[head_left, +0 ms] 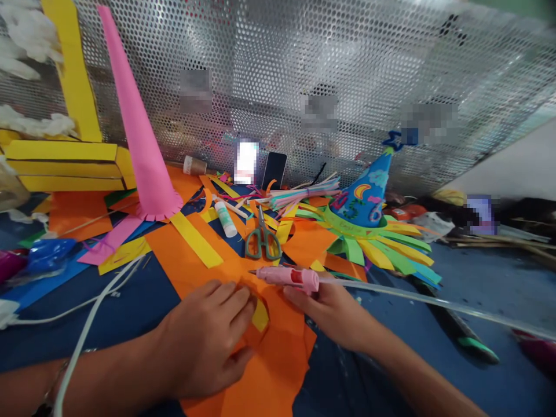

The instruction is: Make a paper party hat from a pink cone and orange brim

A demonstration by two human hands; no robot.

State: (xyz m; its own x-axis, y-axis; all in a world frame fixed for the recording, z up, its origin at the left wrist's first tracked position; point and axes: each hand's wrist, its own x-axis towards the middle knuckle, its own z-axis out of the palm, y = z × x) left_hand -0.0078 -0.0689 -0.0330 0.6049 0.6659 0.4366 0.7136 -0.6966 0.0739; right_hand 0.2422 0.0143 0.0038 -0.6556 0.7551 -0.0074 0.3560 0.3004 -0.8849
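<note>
My right hand (336, 307) grips a pink hot glue gun (282, 278), its nozzle pointing left. A long translucent glue stick (403, 292) trails out of its back to the right. Curled fingers of my left hand (208, 339) hold a large orange paper sheet (256, 376) in front of me; the fingertips are partly hidden. A piece of yellow paper (260, 317) shows beside those fingers, just below the gun. Beyond the gun lie green-handled scissors (263, 240) and a capped white-and-green glue tube (226, 219).
A tall pink paper cone (141, 139) stands at the back left, near a yellow paper structure (65, 165). At the back right is a blue decorated cone hat (362, 194) with a fringed brim. A white cord (93, 313) crosses my left forearm. A dark cutter (456, 324) lies right.
</note>
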